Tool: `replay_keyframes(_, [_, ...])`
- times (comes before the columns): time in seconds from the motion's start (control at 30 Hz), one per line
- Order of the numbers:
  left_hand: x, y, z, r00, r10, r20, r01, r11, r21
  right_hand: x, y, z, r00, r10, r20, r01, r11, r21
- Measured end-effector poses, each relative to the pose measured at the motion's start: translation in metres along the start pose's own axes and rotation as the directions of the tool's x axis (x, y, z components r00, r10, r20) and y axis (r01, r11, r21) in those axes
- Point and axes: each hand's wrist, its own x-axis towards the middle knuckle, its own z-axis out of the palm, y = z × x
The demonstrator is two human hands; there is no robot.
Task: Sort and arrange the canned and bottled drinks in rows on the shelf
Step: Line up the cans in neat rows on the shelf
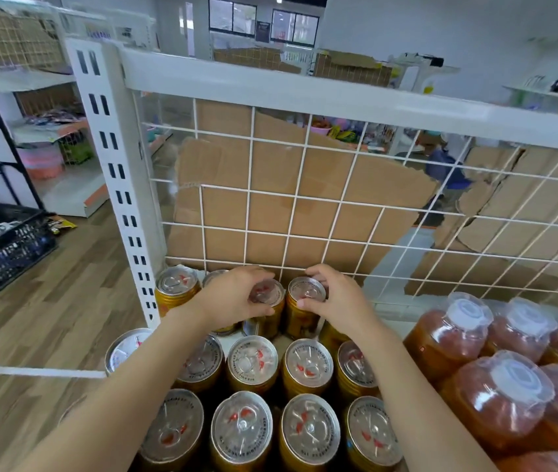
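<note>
Mostly round, foil-lidded gold cans [308, 366].

Around the left hand [233, 299], cans [252, 362] of glossy gold metal with shiny silver lids. Right of the right hand [337, 299], bottles [454, 337] under clear glossy plastic film. Behind both, smooth white-painted metal grid [249, 191] and matt brown cardboard [270, 216], rough at torn edges.

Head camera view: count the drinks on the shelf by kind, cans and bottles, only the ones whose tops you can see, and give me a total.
Gold cans: 13 lids showing, including one gripped by the left hand and one by the right hand
Orange bottles: 5 caps showing
Total: 18; more may be hidden under the arms or cut off at the frame edge.
</note>
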Motion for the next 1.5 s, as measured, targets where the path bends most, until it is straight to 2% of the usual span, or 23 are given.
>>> replay_keyframes(0.23, [-0.001,-0.008,0.009,0.997,0.055,-0.046,-0.061,0.989,-0.137,-0.002,0.006,0.010,0.996,-0.008,-0.085,0.012,0.999,0.051])
replay_keyframes(0.4, [-0.001,-0.009,0.011,0.989,-0.019,-0.146,0.017,1.000,-0.010,-0.001,0.009,0.014,0.994,0.006,-0.110,0.001,0.998,0.060])
replay_keyframes(0.57, [-0.001,-0.012,0.012,0.997,-0.024,-0.078,0.017,0.996,-0.091,0.001,0.013,0.014,0.990,0.055,-0.133,-0.032,0.984,0.173])
replay_keyframes(0.77, [-0.001,-0.013,0.009,0.999,0.046,0.007,-0.045,0.990,-0.130,0.002,0.013,0.013,0.986,0.064,-0.151,-0.039,0.986,0.160])
replay_keyframes(0.87, [-0.002,-0.011,0.012,0.996,0.059,-0.066,-0.067,0.988,-0.136,0.002,0.014,0.013,0.987,0.050,-0.151,-0.023,0.984,0.177])
replay_keyframes(1.03, [0.001,-0.002,0.015,0.981,-0.034,-0.193,0.026,0.999,-0.045,0.000,0.015,0.013,0.991,0.022,-0.129,0.003,0.981,0.193])
replay_keyframes(1.2, [0.001,-0.004,0.013,0.990,-0.031,-0.138,0.014,0.992,-0.122,-0.001,0.014,0.012,0.989,0.037,-0.140,-0.007,0.978,0.207])
replay_keyframes(1.33, [-0.002,-0.008,0.011,0.995,0.042,-0.086,-0.055,0.987,-0.149,0.000,0.014,0.012,0.989,0.050,-0.137,-0.020,0.977,0.212])
replay_keyframes(1.4, [-0.003,-0.007,0.011,0.994,0.046,-0.101,-0.060,0.988,-0.140,0.000,0.014,0.012,0.989,0.050,-0.138,-0.022,0.980,0.200])
replay_keyframes(1.5, [-0.002,-0.006,0.011,0.985,-0.036,-0.170,0.017,0.994,-0.111,0.000,0.014,0.013,0.989,0.048,-0.143,-0.018,0.979,0.201])
